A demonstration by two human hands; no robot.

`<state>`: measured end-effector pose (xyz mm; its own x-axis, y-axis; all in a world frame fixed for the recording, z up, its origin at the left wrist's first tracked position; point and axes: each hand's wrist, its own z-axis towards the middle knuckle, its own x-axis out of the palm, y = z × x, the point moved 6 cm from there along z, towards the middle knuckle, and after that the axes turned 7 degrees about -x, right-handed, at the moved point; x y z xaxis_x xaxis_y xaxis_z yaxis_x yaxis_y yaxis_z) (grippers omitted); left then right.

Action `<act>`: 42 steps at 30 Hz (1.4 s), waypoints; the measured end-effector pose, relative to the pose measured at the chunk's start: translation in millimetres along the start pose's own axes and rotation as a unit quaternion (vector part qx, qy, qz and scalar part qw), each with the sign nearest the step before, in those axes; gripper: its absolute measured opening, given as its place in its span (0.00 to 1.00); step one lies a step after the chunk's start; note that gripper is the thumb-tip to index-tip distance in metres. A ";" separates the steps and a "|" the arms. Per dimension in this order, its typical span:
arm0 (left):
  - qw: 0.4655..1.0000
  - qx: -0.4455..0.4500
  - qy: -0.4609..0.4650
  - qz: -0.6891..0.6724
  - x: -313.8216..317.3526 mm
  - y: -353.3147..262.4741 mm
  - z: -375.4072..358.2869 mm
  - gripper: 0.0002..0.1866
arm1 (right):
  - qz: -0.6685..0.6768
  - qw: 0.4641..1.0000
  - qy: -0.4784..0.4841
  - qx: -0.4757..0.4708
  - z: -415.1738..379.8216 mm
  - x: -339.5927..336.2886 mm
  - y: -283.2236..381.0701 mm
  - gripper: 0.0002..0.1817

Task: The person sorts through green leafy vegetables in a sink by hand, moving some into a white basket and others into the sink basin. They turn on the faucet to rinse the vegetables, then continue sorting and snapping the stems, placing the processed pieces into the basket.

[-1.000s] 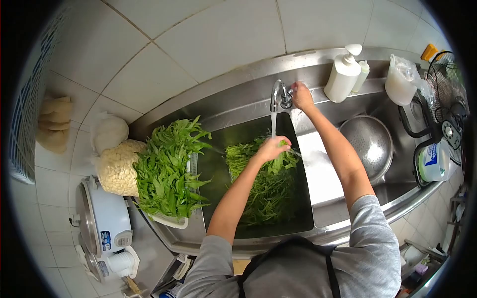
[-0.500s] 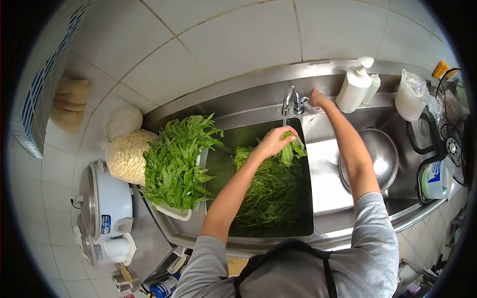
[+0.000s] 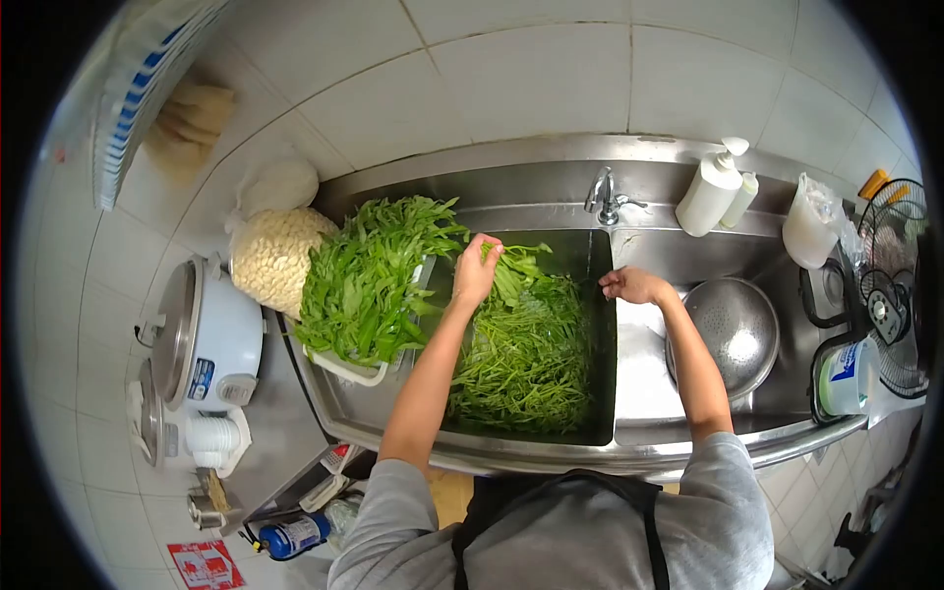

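My left hand (image 3: 479,267) is closed around a small bunch of leafy greens (image 3: 515,276), held over the left sink basin (image 3: 602,339). Beneath it, a large heap of long-stemmed greens (image 3: 521,364) lies in the basin. My right hand (image 3: 634,285) hovers by the divider between the two basins, its fingers curled together with nothing seen in them. Behind it stands the chrome tap (image 3: 607,197), and no stream shows from its spout. To the left of my left hand, a white basket (image 3: 359,372) is piled high with leafy greens (image 3: 379,280).
A metal colander (image 3: 730,339) sits in the right basin. Pump bottles (image 3: 710,195) stand on the back ledge. A bag of pale pieces (image 3: 278,258) and a rice cooker (image 3: 211,334) are at left. A fan (image 3: 888,305) and a tub (image 3: 848,379) are at right.
My right hand has left the tap and come forward to the divider. The water stream is gone. My left hand has moved left with the bunch. The view has shifted.
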<state>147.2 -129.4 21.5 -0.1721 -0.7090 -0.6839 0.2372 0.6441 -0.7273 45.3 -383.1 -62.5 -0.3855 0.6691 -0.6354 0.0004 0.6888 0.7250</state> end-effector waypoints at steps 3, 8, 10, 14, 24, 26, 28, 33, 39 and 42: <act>0.999 -0.029 -0.009 0.018 -23.1 -12.8 -14.6 0.12 | 0.033 0.990 -0.122 -0.063 -6.4 -5.8 61.4 0.28; 0.998 -0.046 -0.050 -0.010 -28.1 -35.9 -24.8 0.12 | -0.095 0.937 -0.280 -0.188 23.9 34.7 165.3 0.51; 0.996 -0.061 -0.064 -0.023 -28.3 -41.6 -27.1 0.14 | -0.118 0.935 -0.283 -0.180 39.4 57.3 180.8 0.54; 0.990 -0.091 -0.096 -0.039 -50.5 -48.4 -29.6 0.21 | 0.049 0.912 -0.349 -0.207 49.7 57.3 197.6 0.45; 0.983 -0.003 0.092 -0.158 -50.8 -27.6 -31.4 0.34 | 0.482 0.863 0.047 -0.146 56.0 61.1 204.3 0.13; 0.971 -0.028 0.142 -0.190 -56.7 -31.8 -39.1 0.31 | 0.477 0.865 0.064 -0.143 51.6 63.2 211.6 0.12; 0.954 0.014 0.142 -0.265 -58.0 -37.0 -42.9 0.19 | 0.463 0.867 0.084 -0.163 57.3 65.1 207.1 0.15; 0.906 0.006 -0.045 -0.420 -67.5 -13.6 -49.8 0.12 | 0.382 0.908 0.035 -0.171 46.9 59.2 212.7 0.42; 0.771 -0.062 -0.180 -0.607 -89.1 27.1 -70.5 0.13 | 0.233 0.913 -0.108 -0.318 38.9 65.8 284.5 0.45; 0.744 -0.013 -0.190 -0.640 -138.2 40.3 -96.4 0.20 | 0.170 0.929 -0.061 -0.323 53.4 66.8 327.2 0.36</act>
<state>88.3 22.2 81.2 0.0436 -0.7728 0.6331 0.0922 -0.6279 -0.7728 69.0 -98.2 118.1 -0.3571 0.8710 -0.3374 -0.4652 0.1474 0.8729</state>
